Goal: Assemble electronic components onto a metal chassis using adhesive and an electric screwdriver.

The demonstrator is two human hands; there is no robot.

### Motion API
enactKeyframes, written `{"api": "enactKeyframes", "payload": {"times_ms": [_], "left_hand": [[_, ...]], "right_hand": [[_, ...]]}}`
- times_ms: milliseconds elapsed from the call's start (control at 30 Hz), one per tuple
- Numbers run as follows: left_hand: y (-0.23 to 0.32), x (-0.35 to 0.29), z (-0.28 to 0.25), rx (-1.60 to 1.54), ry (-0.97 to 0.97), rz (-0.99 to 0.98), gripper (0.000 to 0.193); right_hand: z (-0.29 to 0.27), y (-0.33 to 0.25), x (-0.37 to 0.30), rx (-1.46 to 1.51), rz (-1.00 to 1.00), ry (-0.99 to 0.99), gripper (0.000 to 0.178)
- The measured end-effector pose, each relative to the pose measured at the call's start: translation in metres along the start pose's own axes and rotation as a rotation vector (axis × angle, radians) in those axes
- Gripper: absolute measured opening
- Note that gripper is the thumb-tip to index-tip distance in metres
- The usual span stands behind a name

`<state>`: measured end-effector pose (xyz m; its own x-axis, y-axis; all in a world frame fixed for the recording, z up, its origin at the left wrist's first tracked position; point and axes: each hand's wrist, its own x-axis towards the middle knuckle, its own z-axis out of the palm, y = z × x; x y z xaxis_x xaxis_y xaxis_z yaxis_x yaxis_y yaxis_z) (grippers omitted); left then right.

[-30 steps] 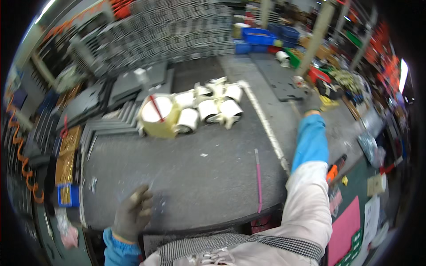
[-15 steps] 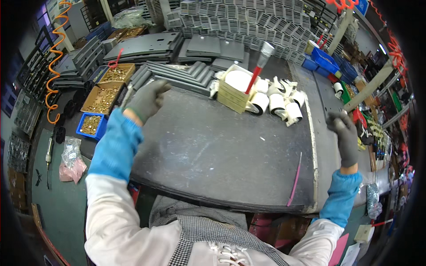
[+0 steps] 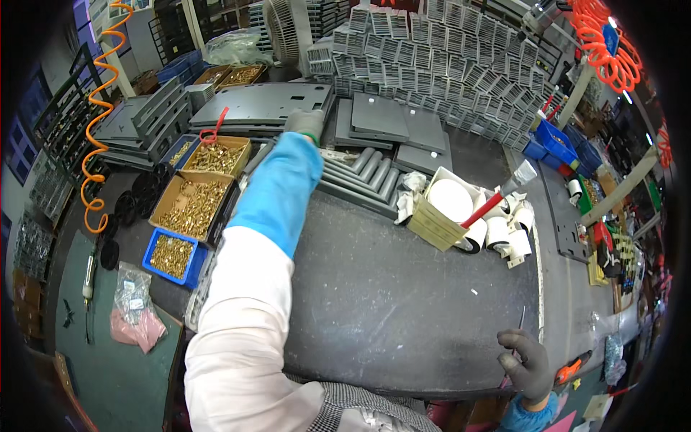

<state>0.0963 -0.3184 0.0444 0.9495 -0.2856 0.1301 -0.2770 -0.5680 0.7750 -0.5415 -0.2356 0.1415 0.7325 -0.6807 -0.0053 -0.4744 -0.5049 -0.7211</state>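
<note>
My left hand (image 3: 305,124), in a grey glove, reaches far over the bench to the near right edge of a stack of flat grey panels (image 3: 252,104). Its fingers are blurred, so their grip cannot be made out. Just nearer lie several grey tubes (image 3: 363,176). My right hand (image 3: 529,363), gloved alike, hovers at the bench's near right corner. Its fingers are half bent and apart, over a thin pink strip (image 3: 522,317) that it partly covers; I see no hold on it.
Bins of brass-coloured fittings (image 3: 188,205) stand at left. A box with a red-handled brush (image 3: 497,205) sits beside white rollers (image 3: 497,232). Grey slotted parts (image 3: 446,65) are piled at the back. An orange tool (image 3: 574,367) lies past my right hand.
My left hand has gone forward and right, from beside the grey tubes to the panel stack. My right hand has come down and nearer to the pink strip. The view has shifted.
</note>
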Motion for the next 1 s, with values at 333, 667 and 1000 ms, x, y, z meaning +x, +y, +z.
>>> {"api": "enactKeyframes", "payload": {"times_ms": [333,667,1000], "left_hand": [[0.065,-0.002,-0.059,0.583,0.167,0.612,0.023],[0.012,0.005,0.0,-1.36,-0.413,-0.579,0.05],[0.01,0.055,0.063,-2.843,0.457,-1.877,0.058]], "right_hand": [[0.015,-0.017,0.023,-0.104,-0.222,-0.15,0.034],[0.037,-0.042,0.034,-0.097,-0.458,-0.424,0.035],[0.03,-0.013,-0.013,0.026,-0.106,-0.104,0.031]]}}
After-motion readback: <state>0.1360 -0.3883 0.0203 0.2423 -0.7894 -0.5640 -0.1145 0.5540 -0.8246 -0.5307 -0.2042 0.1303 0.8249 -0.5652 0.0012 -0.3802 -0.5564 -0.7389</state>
